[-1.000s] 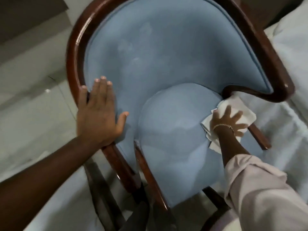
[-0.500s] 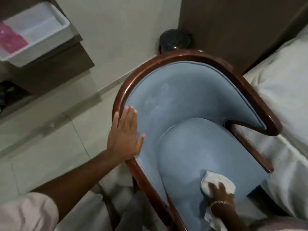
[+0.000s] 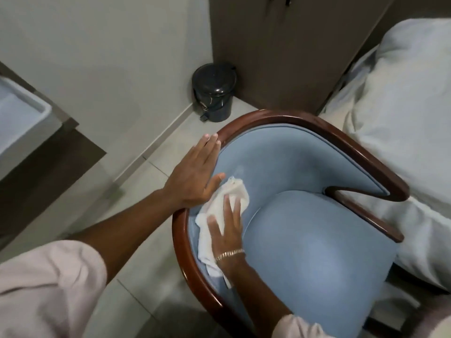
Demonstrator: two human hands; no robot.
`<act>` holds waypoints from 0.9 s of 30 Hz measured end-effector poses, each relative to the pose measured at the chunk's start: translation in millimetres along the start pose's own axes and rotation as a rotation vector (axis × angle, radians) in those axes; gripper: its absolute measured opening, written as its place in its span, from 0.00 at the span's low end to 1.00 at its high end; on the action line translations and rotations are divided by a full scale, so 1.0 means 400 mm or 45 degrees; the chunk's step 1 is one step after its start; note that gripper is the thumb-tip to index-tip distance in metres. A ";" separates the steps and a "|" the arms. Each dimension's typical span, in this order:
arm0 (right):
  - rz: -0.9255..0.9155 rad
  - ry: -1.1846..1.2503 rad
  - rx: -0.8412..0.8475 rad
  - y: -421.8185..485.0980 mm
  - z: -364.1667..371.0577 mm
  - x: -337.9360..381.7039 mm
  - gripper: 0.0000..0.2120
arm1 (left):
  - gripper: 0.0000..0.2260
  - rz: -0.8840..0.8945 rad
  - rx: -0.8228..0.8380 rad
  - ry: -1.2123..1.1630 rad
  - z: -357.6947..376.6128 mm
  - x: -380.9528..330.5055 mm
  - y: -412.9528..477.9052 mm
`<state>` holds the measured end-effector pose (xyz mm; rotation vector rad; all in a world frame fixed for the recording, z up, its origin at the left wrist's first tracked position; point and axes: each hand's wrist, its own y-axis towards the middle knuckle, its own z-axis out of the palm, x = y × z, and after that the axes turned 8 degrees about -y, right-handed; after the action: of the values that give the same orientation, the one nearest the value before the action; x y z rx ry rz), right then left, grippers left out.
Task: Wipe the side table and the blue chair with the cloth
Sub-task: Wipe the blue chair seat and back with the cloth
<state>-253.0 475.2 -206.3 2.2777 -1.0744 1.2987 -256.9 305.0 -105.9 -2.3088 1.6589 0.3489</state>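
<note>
The blue chair has a curved dark wooden rim and fills the lower middle of the view. My left hand lies flat, fingers together, on the rim's left side. My right hand, with a gold bracelet at the wrist, presses the white cloth against the padded inner left side of the chair, just below my left hand. Part of the cloth hangs down under my right wrist.
A small dark pedal bin stands on the tiled floor by the wall behind the chair. A brown cabinet rises beyond it. A bed with white sheets touches the chair's right side. A dark shelf with a white tray is at left.
My right hand has carried the cloth from the seat's front edge up to the inner left side of the chair. The view has pulled back; my left hand stays on the rim.
</note>
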 end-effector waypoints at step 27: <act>0.628 -0.201 0.881 -0.128 -0.266 -0.078 0.24 | 0.38 -0.114 0.092 -0.016 0.000 -0.024 0.012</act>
<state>-289.4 585.7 -169.7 2.7356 -1.4864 1.9543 -264.3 312.2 -102.8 -2.3135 1.5308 0.2785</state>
